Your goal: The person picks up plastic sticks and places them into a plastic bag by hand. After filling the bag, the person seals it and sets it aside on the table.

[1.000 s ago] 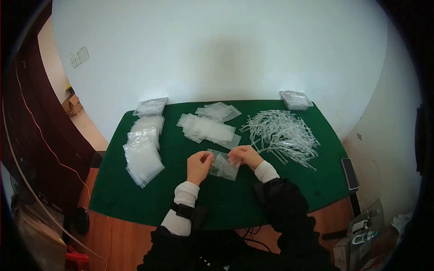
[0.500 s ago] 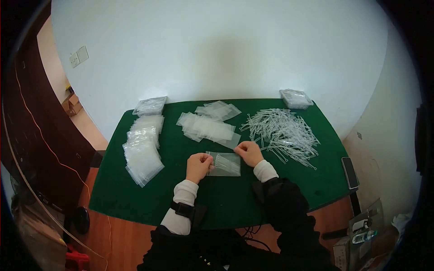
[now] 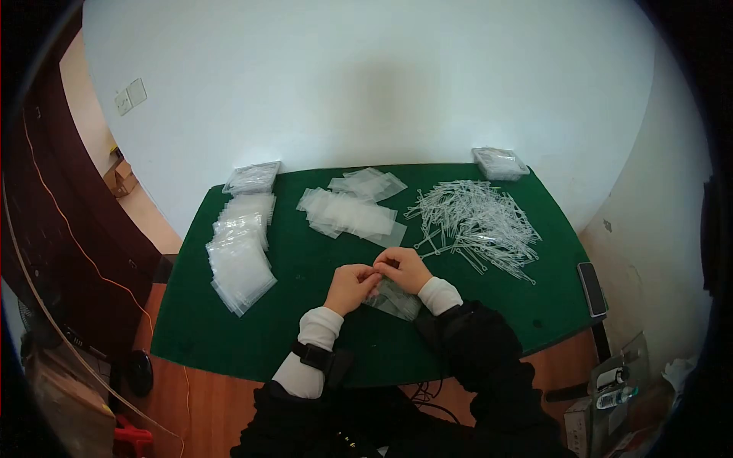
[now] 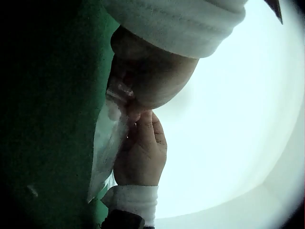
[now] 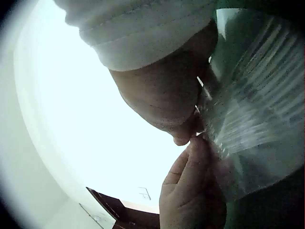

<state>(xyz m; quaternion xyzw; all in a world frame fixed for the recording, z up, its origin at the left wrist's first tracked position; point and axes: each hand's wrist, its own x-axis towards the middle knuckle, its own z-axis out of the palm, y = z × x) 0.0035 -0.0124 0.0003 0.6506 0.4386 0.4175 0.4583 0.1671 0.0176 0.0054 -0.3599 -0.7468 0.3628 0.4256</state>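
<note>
Over the near middle of the green table, a clear plastic bag is held between both hands. Thin clear sticks fan out inside it, plain in the right wrist view, where the bag spreads to the right. The left hand pinches the bag's edge. Close against it, the right hand pinches the same edge, thumbs and fingertips meeting. In the left wrist view the bag hangs below the joined fingertips, partly hidden by the hands.
Clear sticks with looped ends form a loose pile at right. Flat empty-looking bags lie at centre back, and a row of overlapping bags at left. Clear packs stand at the back left and back right. A phone lies at the right edge.
The right hand first moved outward along the bag's edge, then came back left to meet the left hand. The left hand shifted slightly right, and the bag is now turned and tilted.
</note>
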